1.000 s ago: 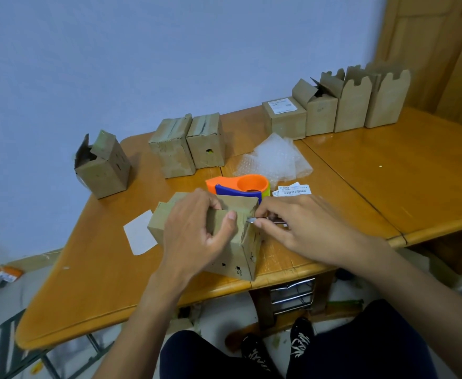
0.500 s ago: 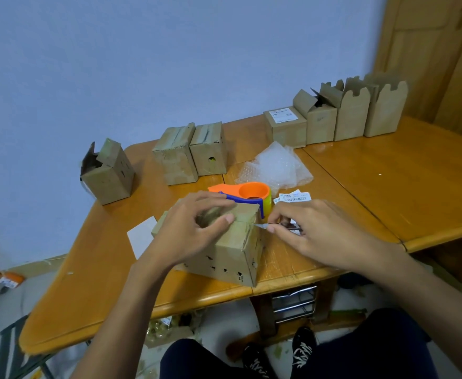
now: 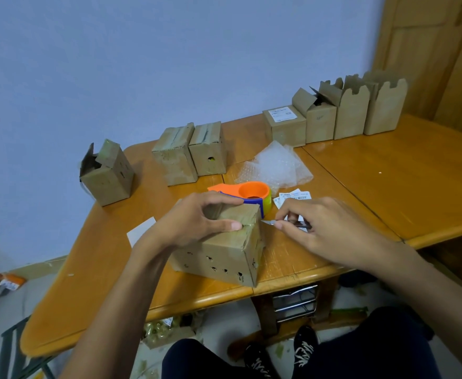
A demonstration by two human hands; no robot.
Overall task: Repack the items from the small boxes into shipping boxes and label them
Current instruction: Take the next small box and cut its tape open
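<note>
My left grip (image 3: 197, 222) clamps the small box (image 3: 224, 258) at the surface's (image 3: 109, 242) near edge. My right grip (image 3: 322, 231) pinches the blade (image 3: 268, 221) at three o'clock of it, tip aimed nine o'clock along the taped seam (image 3: 249, 226).

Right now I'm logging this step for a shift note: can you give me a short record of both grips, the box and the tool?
left grip: holds the box by its top
right grip: pinches a small blade, tip at the box's upper right edge
box: closed, holes in its side, on the table
behind box: orange tape dispenser
</note>
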